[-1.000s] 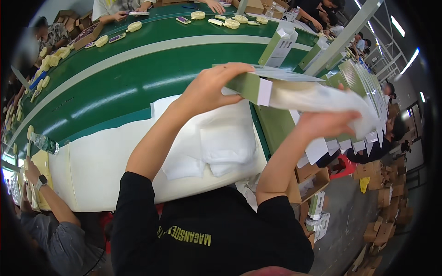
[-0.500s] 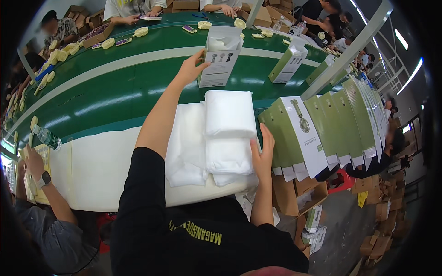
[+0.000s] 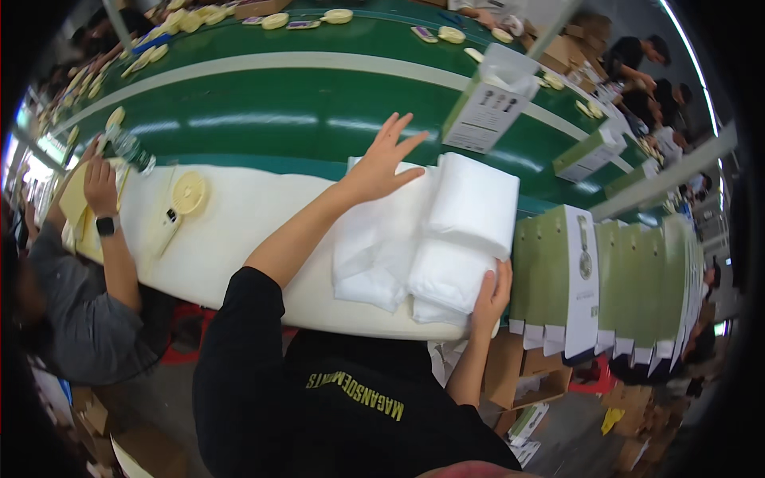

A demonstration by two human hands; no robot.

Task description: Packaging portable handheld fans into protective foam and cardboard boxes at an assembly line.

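Note:
My left hand [image 3: 384, 163] hovers over the edge of the white work surface [image 3: 239, 231], fingers spread, with nothing in it. Beyond it, an open white-and-green carton [image 3: 488, 107] stands on the green conveyor belt [image 3: 319, 103], some white wrapping showing in its top. White soft wrapping pouches [image 3: 474, 199] lie piled in front of me. My right hand [image 3: 492, 296] rests against the right side of this pile, its fingers extended and thumb apart. To the left, a cream handheld fan [image 3: 190, 193] lies on the white surface.
Flattened green-and-white cartons [image 3: 586, 279] stand in a row at my right. A co-worker's hand [image 3: 100, 187] works at the far left beside a plastic bottle [image 3: 131, 150]. Another carton [image 3: 590, 151] stands farther along the belt. A brown box [image 3: 526, 374] sits below.
My left hand has let go of the carton on the belt and drawn back, fingers spreading. The view has swung left. A cream fan now lies near the co-worker.

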